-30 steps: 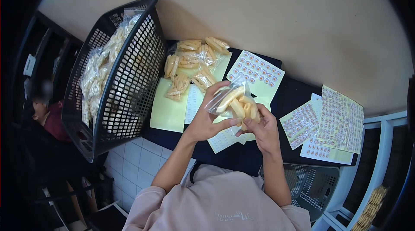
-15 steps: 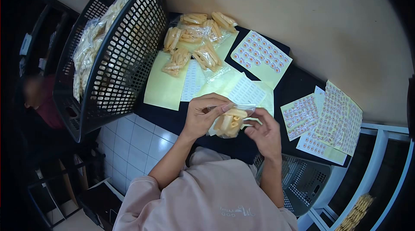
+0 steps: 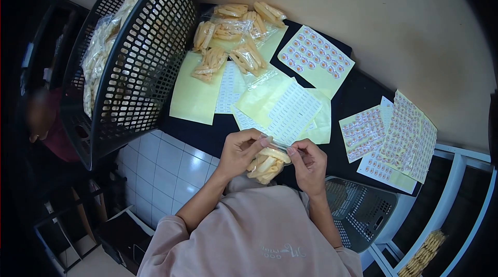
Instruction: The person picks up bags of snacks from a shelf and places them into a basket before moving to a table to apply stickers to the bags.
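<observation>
A clear plastic bag [image 3: 268,166] of pale yellow snack sticks hangs between my two hands, close to my shirt. My left hand [image 3: 244,151] pinches the left end of its top edge between thumb and fingers. At the right end of that edge, my right hand [image 3: 310,166] pinches the plastic the same way. Just beyond my hands lies a sheet of small printed labels [image 3: 293,110] on yellow backing paper [image 3: 263,93]. Farther back on the dark table rest several filled snack bags [image 3: 249,57].
A tilted dark crate [image 3: 140,69] full of bagged snacks stands at the left. Sheets of round stickers [image 3: 316,55] lie at the back, with more sticker sheets [image 3: 407,134] on the right. A grey basket [image 3: 358,215] sits below the table edge. Another person [image 3: 54,126] is at the far left.
My right hand has come in to the bag's top edge and closed on it. Both hands and the bag have moved slightly lower, and the bag's top is now stretched between them.
</observation>
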